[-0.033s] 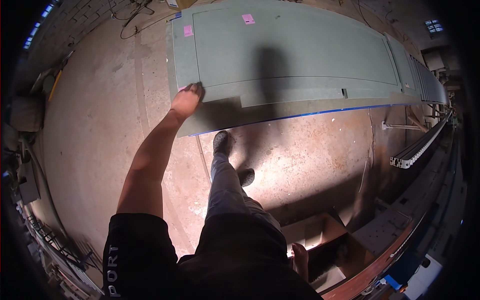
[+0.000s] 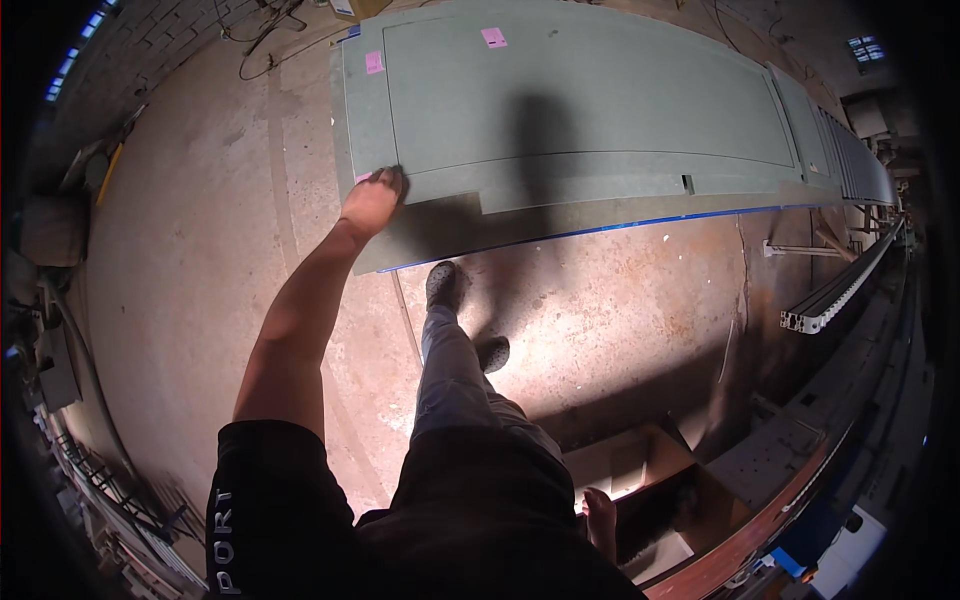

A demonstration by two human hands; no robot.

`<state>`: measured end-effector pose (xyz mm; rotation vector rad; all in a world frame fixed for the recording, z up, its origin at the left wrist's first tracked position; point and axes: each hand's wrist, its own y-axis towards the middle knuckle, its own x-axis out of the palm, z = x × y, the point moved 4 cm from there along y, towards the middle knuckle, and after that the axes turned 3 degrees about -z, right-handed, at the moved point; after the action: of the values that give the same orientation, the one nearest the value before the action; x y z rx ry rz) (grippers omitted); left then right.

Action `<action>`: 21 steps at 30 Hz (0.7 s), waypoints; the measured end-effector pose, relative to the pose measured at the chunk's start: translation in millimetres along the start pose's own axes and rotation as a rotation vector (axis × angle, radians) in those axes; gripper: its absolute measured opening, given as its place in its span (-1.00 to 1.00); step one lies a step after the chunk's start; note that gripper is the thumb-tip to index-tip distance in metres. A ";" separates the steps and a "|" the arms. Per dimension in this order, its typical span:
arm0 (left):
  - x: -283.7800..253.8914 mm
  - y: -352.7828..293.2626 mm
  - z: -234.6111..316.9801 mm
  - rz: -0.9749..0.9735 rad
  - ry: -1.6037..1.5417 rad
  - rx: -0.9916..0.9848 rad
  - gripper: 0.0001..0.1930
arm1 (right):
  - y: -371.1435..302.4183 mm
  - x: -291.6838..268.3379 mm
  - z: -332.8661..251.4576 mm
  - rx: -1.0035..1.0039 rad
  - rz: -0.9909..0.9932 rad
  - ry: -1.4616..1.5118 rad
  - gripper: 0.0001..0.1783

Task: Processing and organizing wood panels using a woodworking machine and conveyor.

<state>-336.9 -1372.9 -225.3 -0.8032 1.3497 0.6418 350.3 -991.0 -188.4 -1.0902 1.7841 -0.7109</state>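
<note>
A large grey-green door-like panel (image 2: 600,100) lies flat ahead of me, with a thin line scored as a rectangle on its face. At its near left corner my left hand (image 2: 376,198) presses down with curled fingers, beside a pink sticker (image 2: 363,177). Dark shade at the fingertips hides whatever they may pinch. Two more pink stickers, a left one (image 2: 374,62) and a right one (image 2: 494,38), sit farther up the panel. Low by my right side hangs my right hand (image 2: 600,518), fingers bent in and partly hidden, above an open box (image 2: 650,455).
A blue strip (image 2: 600,231) runs along the panel's near edge. My shoes (image 2: 443,285) stand on the concrete floor (image 2: 620,310) close to it. To the right lie long metal profiles (image 2: 805,321); bars and racks (image 2: 130,530) line the left side. Cables (image 2: 262,45) trail at the far left.
</note>
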 end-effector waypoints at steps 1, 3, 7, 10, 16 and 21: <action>2.1 0.2 -1.1 0.018 0.028 0.017 -0.59 | -5.0 0.3 6.4 0.001 0.001 0.005 -0.69; 5.7 3.2 -5.2 0.037 0.059 0.035 -0.63 | -14.2 2.4 22.5 0.095 -0.026 0.206 -0.69; 1.4 12.7 2.1 -0.099 0.108 0.050 -0.75 | -28.6 6.5 41.6 0.161 0.018 0.223 -0.69; -2.9 10.4 9.2 -0.098 0.095 0.021 -0.79 | -33.2 12.8 37.0 0.192 0.031 0.188 -0.69; 14.7 15.5 3.2 -0.104 0.156 -0.031 -0.82 | -30.4 13.9 35.4 0.137 0.014 0.191 -0.68; 6.2 19.9 -1.4 -0.206 0.166 -0.021 -0.82 | -32.5 14.0 27.8 0.103 0.025 0.183 -0.70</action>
<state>-352.8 -1362.6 -234.2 -1.0155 1.3890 0.4349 384.8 -1018.5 -179.6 -0.9579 1.8891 -0.9007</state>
